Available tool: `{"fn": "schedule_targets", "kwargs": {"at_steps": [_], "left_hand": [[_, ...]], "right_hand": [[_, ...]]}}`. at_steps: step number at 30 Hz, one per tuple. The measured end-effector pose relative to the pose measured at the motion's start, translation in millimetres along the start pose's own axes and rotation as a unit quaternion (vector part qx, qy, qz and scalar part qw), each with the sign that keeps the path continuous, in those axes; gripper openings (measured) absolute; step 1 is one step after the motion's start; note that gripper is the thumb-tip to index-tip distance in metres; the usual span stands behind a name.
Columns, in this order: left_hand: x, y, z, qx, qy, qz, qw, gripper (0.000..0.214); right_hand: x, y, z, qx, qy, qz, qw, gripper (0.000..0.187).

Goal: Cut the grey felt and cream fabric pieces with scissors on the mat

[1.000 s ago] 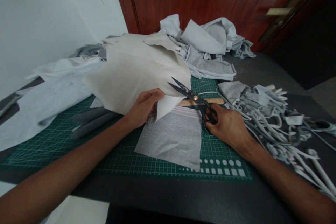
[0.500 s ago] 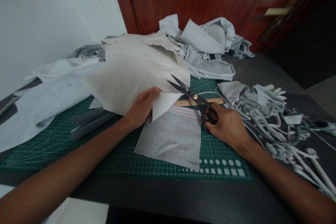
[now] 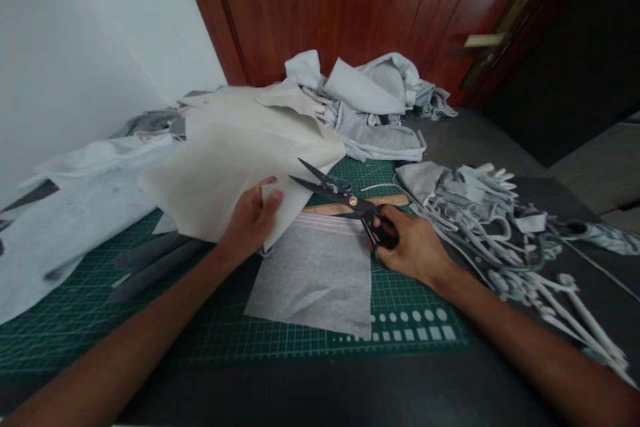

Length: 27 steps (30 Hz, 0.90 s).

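On the green cutting mat, the left hand props up the edge of a cream fabric sheet, its fingers spread against the cloth, though whether they pinch it I cannot tell. The right hand clenches black scissors by the loops, blades parted, just above a wooden ruler, beside a grey fabric square that the raised sheet leaves uncovered.

A green cutting mat lies on the dark surface, carrying a square of thin grey fabric, a wooden ruler and two dark grey rolled strips. Tangled pale grey fabric strips heap to the right, and crumpled grey garments sit in front of a reddish wooden door with a brass handle.
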<state>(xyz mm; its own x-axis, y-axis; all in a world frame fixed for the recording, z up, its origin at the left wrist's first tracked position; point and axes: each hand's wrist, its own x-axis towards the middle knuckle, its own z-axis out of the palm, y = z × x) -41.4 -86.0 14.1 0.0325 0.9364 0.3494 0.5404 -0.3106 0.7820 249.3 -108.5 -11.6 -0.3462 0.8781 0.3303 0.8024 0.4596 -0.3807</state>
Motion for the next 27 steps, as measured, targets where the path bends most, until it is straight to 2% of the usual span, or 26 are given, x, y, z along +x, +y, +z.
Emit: {"fn": "schedule_targets", "kwargs": {"at_steps": [2,6,8,11,15,18,22,24,27], "left_hand": [[1,2,-0.3,0.009,-0.032,-0.015,0.999,0.038],[1,-1,3.8,-0.035,-0.025,-0.058,0.997,0.03],[-2,-3,6.6,-0.114,-0.04,-0.088,0.989,0.035],[-5,-3,9.5,-0.231,-0.079,-0.152,0.958,0.053],[-9,4,8.0,-0.272,-0.089,-0.19,0.939,0.055],[-11,11,4.8,-0.259,-0.096,-0.164,0.947,0.048],[-12,13,3.5,-0.208,-0.113,-0.149,0.96,0.045],[-11,11,4.4,-0.145,-0.112,-0.133,0.974,0.046],[-10,9,5.8,-0.019,-0.115,-0.054,0.992,0.041]], "right_hand": [[2,4,1,0.022,0.018,0.02,0.999,0.018],[6,10,0,0.047,0.044,0.033,0.997,0.018],[7,13,-1,0.04,0.048,0.019,0.998,0.018],[9,15,-5,0.018,0.049,-0.014,0.999,0.018],[8,13,-9,-0.008,0.049,-0.071,0.996,0.02],[8,10,-10,-0.025,0.043,-0.102,0.994,0.021],[9,11,-11,-0.042,0.029,-0.1,0.994,0.023],[9,14,-11,-0.049,0.028,-0.089,0.994,0.023],[9,16,-9,-0.058,0.021,-0.06,0.996,0.024]]}}
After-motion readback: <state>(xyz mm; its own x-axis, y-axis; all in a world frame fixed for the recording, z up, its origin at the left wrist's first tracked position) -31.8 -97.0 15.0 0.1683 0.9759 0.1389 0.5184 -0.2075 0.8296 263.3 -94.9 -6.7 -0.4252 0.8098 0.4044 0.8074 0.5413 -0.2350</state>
